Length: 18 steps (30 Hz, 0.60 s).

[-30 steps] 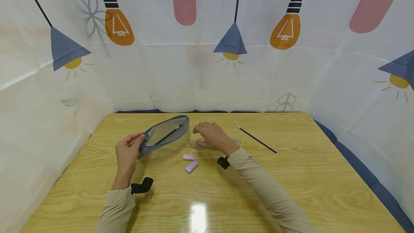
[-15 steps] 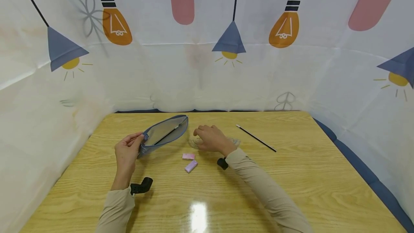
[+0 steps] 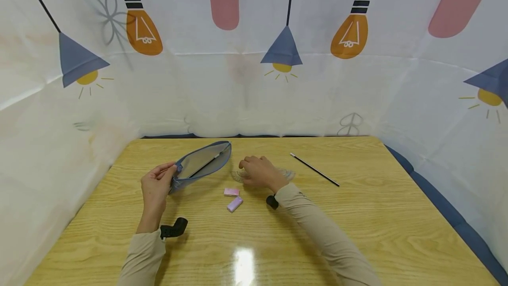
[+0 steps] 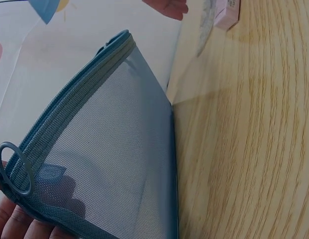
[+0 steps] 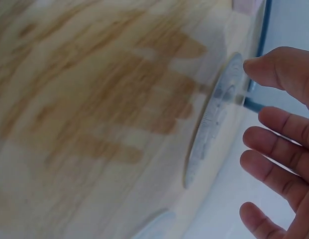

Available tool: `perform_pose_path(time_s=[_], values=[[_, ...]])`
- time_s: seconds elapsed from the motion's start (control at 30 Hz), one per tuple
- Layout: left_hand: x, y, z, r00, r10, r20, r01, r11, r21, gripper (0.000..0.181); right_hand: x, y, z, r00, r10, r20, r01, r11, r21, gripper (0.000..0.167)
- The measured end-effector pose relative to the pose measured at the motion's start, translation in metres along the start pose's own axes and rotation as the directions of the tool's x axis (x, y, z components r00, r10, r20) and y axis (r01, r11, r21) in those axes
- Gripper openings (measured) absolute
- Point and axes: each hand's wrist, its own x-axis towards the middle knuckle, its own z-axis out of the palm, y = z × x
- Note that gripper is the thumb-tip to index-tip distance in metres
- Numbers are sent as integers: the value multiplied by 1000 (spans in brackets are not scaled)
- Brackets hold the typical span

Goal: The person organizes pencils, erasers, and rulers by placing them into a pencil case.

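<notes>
My left hand (image 3: 155,184) pinches the near left corner of a blue mesh zip pouch (image 4: 104,139), holding its mouth wide. Inside lies a dark pencil (image 3: 209,163) with a light end. My right hand (image 3: 259,173) hovers over the table with loosely bent fingers and nothing in its grasp. Under and beside it lie two clear protractors, one protractor (image 3: 237,176) by the fingertips and another protractor (image 3: 289,174) by the wrist. In the right wrist view the thumb is close to the nearer protractor (image 5: 214,119); whether they touch, I cannot tell.
A pink eraser (image 3: 231,192) and a purple eraser (image 3: 235,204) lie between the two hands. Farther right, a black pencil (image 3: 315,170) rests slantwise on the wooden table (image 3: 301,242). A printed cloth (image 3: 246,96) hangs behind the table and along its sides.
My right hand has shifted very slightly, its fingers drawing a little closer together over the protractor. The left hand and pouch stay in place.
</notes>
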Motion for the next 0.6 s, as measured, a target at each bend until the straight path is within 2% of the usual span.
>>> perform_pose_path(time_s=[0.3,0.6], values=[[1,-2,-1,1000,-7,2,7,1000,-21,31,1,1,8,1000,26,-4,-26,1000,14,36],[1,-1,0,1000,-11,5,11,999,-30,31,1,5,13,999,45,14,-45,999,27,42]])
